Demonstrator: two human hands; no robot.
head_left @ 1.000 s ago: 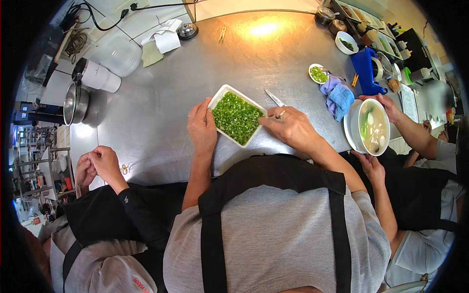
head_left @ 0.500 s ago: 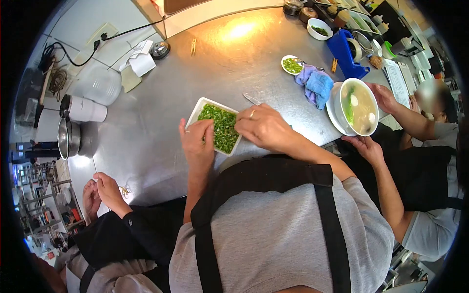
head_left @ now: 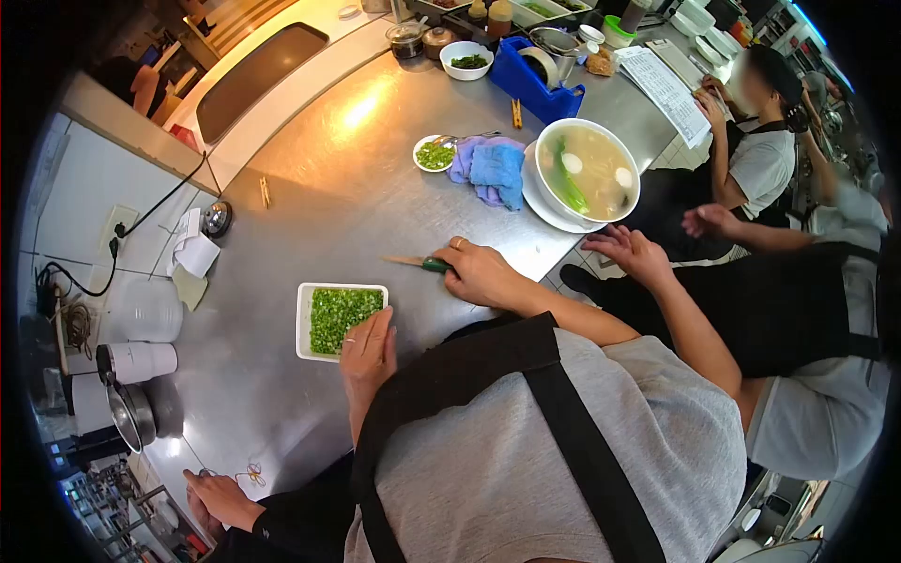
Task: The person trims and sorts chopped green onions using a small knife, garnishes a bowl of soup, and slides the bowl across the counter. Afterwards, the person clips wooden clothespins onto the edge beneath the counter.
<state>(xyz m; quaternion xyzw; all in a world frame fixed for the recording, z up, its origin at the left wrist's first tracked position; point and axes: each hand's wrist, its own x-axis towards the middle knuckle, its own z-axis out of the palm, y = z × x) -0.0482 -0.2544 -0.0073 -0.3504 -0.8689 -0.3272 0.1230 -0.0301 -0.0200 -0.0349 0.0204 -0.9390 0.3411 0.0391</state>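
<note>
A white rectangular tray (head_left: 303,324) full of chopped green onion (head_left: 340,317) sits on the steel table. My left hand (head_left: 369,349) rests at the tray's right corner, its fingers together over the edge; whether they pinch the rim is hard to tell. To the right, my right hand (head_left: 479,272) has its fingers on the green handle of a small knife (head_left: 409,260), which lies with its blade pointing left. Beyond it are a folded blue and purple cloth (head_left: 497,174) and a small dish of chopped green onion (head_left: 435,155).
A large soup bowl (head_left: 587,172) stands on a plate at the right table edge, beside a co-worker's open hands (head_left: 638,253). Another person's hands (head_left: 221,502) are at lower left. A blue tape dispenser (head_left: 526,84), steel bowls (head_left: 131,413) and a bell (head_left: 217,220) stand around.
My right hand has left the tray and reached the knife. My left hand has moved to the tray's right corner. The co-worker's hands have come off the soup bowl. The view has turned right.
</note>
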